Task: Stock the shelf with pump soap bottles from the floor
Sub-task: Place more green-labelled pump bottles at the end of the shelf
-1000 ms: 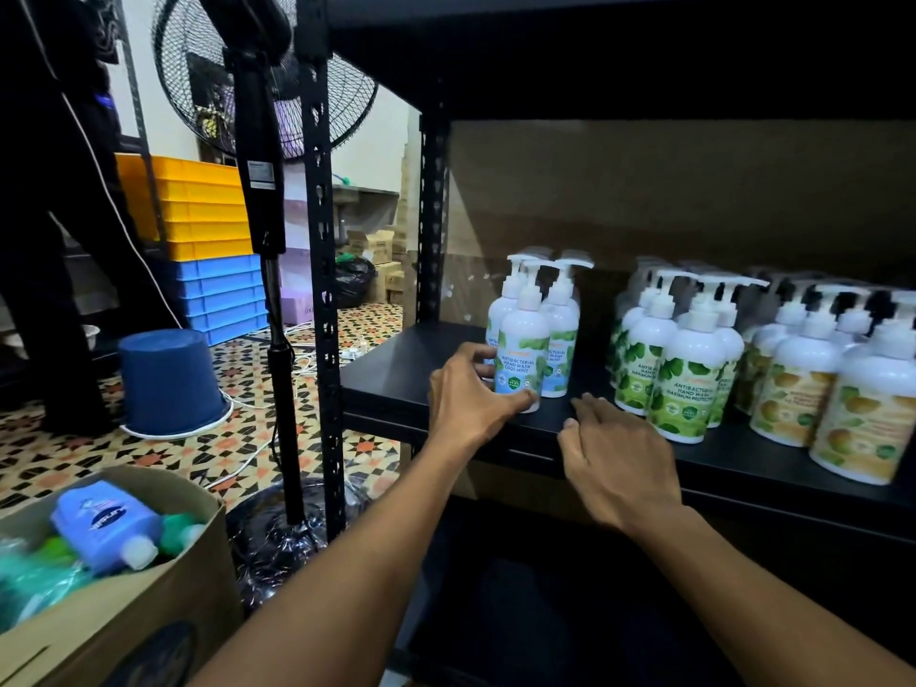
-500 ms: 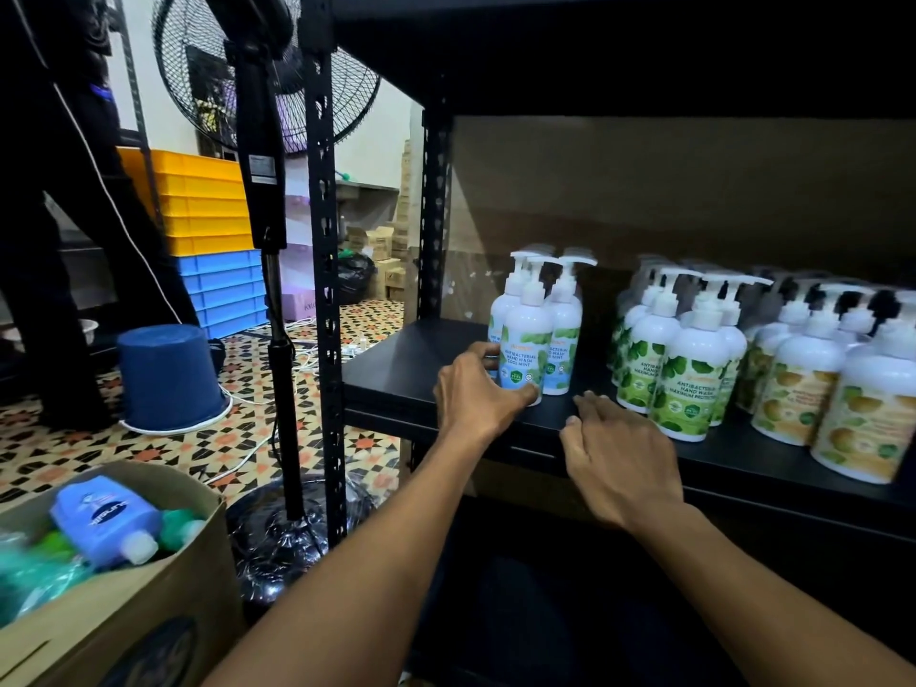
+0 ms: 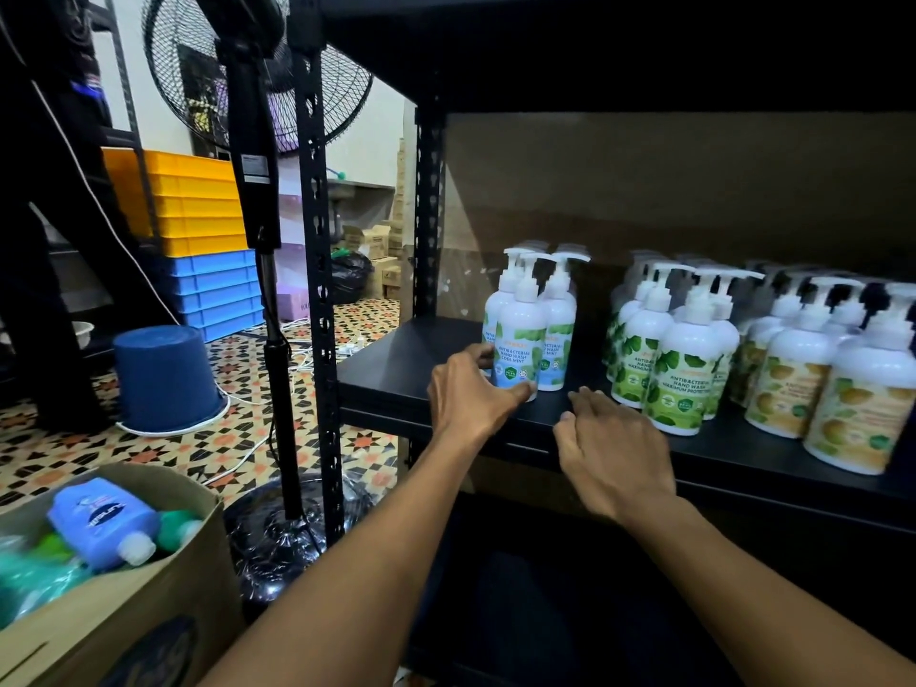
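A white cool mint pump bottle (image 3: 520, 334) stands at the front of a small group on the black shelf (image 3: 396, 369). My left hand (image 3: 471, 394) grips its base, thumb in front and fingers behind. My right hand (image 3: 614, 448) rests flat on the shelf's front edge, fingers straight, holding nothing. To the right stand green-leaf pump bottles (image 3: 679, 374) and yellow-label pump bottles (image 3: 852, 394) in rows.
A cardboard box (image 3: 139, 602) at lower left holds a blue bottle (image 3: 99, 523) and green ones. A standing fan's pole (image 3: 277, 379) and the black shelf upright (image 3: 322, 290) rise left of the shelf. An upturned blue bucket (image 3: 166, 374) sits on the patterned floor.
My left hand has stayed round the base of the cool mint bottle, which sits slightly deeper on the shelf. My right hand has barely moved.
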`<state>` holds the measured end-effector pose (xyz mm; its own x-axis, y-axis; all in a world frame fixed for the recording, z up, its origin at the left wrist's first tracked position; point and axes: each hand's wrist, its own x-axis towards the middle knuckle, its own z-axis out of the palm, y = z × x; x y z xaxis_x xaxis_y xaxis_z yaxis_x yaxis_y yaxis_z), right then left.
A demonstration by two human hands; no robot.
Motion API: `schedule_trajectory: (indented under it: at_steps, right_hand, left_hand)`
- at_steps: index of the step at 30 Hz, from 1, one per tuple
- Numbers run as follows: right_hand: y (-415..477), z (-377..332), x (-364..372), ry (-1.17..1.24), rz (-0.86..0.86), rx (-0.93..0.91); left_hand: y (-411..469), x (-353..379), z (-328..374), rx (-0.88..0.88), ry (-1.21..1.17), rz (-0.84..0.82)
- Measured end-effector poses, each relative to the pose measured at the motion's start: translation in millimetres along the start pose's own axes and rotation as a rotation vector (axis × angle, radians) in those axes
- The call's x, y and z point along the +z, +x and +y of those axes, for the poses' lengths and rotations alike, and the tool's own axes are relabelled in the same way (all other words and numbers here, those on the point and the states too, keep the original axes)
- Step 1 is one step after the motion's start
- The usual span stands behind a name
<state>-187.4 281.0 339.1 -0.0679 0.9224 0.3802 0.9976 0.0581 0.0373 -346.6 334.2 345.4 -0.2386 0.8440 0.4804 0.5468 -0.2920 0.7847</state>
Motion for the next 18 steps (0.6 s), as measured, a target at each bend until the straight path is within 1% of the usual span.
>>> schedule_trajectory:
  at_steps: [14,18]
  right_hand:
    - [1,2,3,0.008,-0.001,-0.004]
    - [2,5,5,0.047,-0.006,-0.013]
  left_hand:
    - [5,5,-8,-0.008,-0.007,-0.028]
    - [8,6,-11,-0.021,-0.007,-0.040]
